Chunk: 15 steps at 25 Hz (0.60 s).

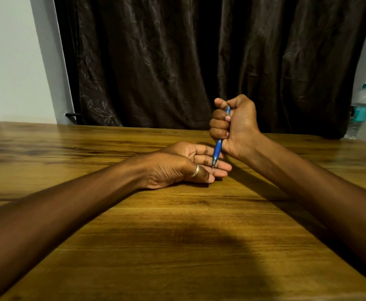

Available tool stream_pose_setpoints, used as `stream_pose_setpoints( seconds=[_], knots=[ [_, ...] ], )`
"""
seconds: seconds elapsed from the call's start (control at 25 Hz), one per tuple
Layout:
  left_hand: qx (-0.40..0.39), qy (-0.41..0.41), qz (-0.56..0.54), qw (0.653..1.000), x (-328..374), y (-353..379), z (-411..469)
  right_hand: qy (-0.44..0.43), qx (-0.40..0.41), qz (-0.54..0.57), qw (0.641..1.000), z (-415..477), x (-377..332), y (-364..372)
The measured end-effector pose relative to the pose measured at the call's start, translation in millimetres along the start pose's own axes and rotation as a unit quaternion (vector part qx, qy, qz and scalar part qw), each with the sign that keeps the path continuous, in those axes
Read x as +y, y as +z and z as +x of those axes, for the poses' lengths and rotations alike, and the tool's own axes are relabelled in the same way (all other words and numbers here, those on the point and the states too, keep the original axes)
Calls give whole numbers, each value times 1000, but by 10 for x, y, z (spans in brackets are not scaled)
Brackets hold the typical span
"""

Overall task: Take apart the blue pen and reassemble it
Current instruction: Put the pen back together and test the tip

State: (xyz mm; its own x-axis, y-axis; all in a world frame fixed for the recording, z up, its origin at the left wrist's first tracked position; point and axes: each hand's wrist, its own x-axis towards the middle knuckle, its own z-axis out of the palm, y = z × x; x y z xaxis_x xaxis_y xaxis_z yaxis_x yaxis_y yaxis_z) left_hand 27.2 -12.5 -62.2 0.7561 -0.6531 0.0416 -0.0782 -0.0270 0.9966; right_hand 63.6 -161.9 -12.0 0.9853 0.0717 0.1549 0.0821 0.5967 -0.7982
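Note:
The blue pen point(218, 148) stands nearly upright in my right hand point(234, 124), which grips it in a fist with the thumb over its top end. Its tip points down and touches or hovers just over the fingers of my left hand point(184, 165). That hand rests on its side on the wooden table point(177, 235), palm turned right, fingers loosely apart, a silver ring on the thumb. It holds nothing. The pen looks whole; its middle is hidden inside the fist.
A clear plastic water bottle point(361, 109) with a teal cap stands at the far right edge of the table. A dark curtain point(177, 61) hangs behind the table. A pale wall point(10, 61) is at the left.

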Motion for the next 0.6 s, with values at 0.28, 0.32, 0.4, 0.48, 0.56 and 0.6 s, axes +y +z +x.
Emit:
stream_pose_setpoints(
  seconds=[0.28, 0.32, 0.4, 0.48, 0.56, 0.6],
  knots=[
    [-15, 26, 25, 999, -48, -28, 28, 1, -1, -1, 1000, 4, -9, 1],
    [-13, 28, 27, 999, -50, -28, 30, 0, 0, -3, 1000, 4, -7, 2],
    [-11, 28, 28, 999, -49, -30, 30, -1, 1, -6, 1000, 5, -2, 2],
    [-8, 28, 28, 999, -47, -29, 26, 0, 1, -7, 1000, 3, 3, -4],
    [-3, 27, 21, 999, -46, -22, 23, 3, 1, -7, 1000, 0, 7, -8],
    [0, 26, 16, 1000, -46, -12, 23, 3, 0, -7, 1000, 0, 9, -9]
  ],
)
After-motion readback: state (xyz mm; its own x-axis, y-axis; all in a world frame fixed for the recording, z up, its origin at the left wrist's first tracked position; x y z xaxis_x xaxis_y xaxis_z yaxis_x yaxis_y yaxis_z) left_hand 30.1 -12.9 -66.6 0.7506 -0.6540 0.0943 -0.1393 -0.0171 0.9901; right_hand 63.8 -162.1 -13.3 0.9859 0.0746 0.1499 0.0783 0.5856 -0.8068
